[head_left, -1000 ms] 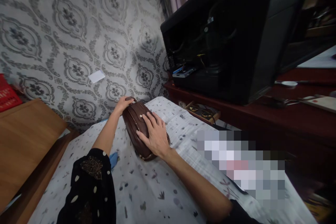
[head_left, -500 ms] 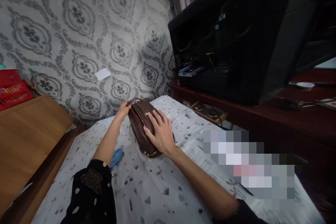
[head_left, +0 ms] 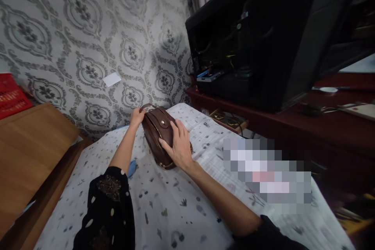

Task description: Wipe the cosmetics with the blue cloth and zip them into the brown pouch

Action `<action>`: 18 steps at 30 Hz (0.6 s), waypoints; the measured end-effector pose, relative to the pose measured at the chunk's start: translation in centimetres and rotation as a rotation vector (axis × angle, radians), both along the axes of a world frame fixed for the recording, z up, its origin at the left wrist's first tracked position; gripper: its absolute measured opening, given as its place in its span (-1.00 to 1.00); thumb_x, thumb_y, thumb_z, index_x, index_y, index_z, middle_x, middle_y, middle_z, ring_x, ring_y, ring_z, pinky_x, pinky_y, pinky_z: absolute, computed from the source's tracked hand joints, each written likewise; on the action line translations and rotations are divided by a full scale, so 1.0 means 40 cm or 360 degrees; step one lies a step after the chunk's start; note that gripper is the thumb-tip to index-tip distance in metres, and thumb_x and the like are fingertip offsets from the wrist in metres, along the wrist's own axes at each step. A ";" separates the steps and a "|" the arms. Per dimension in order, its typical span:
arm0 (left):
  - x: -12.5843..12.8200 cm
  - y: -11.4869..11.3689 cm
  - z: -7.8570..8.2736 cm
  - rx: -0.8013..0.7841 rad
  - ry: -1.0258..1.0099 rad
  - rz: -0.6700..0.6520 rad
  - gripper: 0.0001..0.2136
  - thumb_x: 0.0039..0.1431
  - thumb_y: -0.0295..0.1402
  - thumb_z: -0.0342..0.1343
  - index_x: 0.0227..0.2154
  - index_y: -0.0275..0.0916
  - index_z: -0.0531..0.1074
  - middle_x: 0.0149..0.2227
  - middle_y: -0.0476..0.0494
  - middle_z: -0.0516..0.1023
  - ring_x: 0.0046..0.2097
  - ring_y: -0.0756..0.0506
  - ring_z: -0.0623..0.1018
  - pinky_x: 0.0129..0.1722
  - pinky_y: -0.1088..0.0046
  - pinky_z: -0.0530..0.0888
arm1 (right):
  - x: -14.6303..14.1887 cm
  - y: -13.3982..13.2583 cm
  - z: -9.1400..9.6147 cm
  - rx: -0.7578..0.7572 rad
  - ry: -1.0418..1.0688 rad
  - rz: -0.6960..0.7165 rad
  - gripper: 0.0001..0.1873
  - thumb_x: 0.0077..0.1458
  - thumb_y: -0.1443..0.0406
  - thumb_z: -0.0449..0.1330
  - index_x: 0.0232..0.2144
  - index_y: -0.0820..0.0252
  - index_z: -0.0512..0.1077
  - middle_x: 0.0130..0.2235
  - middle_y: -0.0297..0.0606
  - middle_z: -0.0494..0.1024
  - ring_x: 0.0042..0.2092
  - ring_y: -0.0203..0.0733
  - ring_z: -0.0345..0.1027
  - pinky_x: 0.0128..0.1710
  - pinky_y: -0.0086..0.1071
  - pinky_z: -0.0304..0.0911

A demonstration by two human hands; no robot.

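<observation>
The brown bag (head_left: 152, 134) lies between the fingers of both hands, on a printed white sheet (head_left: 164, 207). The fingers of the right hand (head_left: 181, 146) rest over its right side, thumb spread wide from the others. Those of the left hand (head_left: 136, 118) curl at its far left end, beside the handle (head_left: 146, 106); whether they close on it I cannot tell. A metal stud (head_left: 163, 122) sits just left of the right fingertips. Well right of those fingers, an open drawer (head_left: 230, 121) shows below a large black object (head_left: 249, 47).
</observation>
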State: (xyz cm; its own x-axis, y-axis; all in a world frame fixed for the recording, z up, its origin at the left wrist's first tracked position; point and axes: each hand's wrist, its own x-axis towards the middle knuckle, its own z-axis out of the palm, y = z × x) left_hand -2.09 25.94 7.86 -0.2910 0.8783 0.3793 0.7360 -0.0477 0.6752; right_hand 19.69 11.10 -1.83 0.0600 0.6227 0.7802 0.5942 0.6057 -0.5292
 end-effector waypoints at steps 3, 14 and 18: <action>0.009 0.005 0.001 0.0037 0.0076 0.0133 -0.85 0.10 -0.25 0.14 -0.43 -0.21 0.50 -0.23 -0.32 0.62 0.05 -0.40 0.50 -0.02 0.18 0.39 | 0.004 -0.004 -0.022 0.0017 0.0101 0.0068 -0.29 0.28 -0.04 0.07 0.31 0.25 0.14 0.34 0.12 0.18 0.38 0.15 0.02 0.32 0.15 0.09; 0.033 -0.016 -0.006 0.0122 0.0127 0.0153 -0.84 0.17 -0.25 0.08 -0.45 -0.16 0.48 -0.27 -0.30 0.60 0.05 -0.39 0.50 0.05 0.11 0.36 | 0.017 0.004 -0.040 0.0185 0.0055 0.0089 -0.43 0.26 0.05 0.13 0.22 0.16 0.27 0.33 0.07 0.24 0.38 0.14 0.04 0.28 0.17 0.14; 0.055 -0.030 0.011 0.0149 0.0146 0.0018 -0.84 0.15 -0.26 0.09 -0.31 -0.17 0.51 -0.21 -0.27 0.61 0.05 -0.37 0.50 0.06 0.13 0.37 | 0.019 0.000 -0.031 0.0192 0.0028 0.0102 -0.43 0.25 0.03 0.15 0.20 0.19 0.31 0.27 0.02 0.35 0.37 0.16 0.05 0.27 0.15 0.14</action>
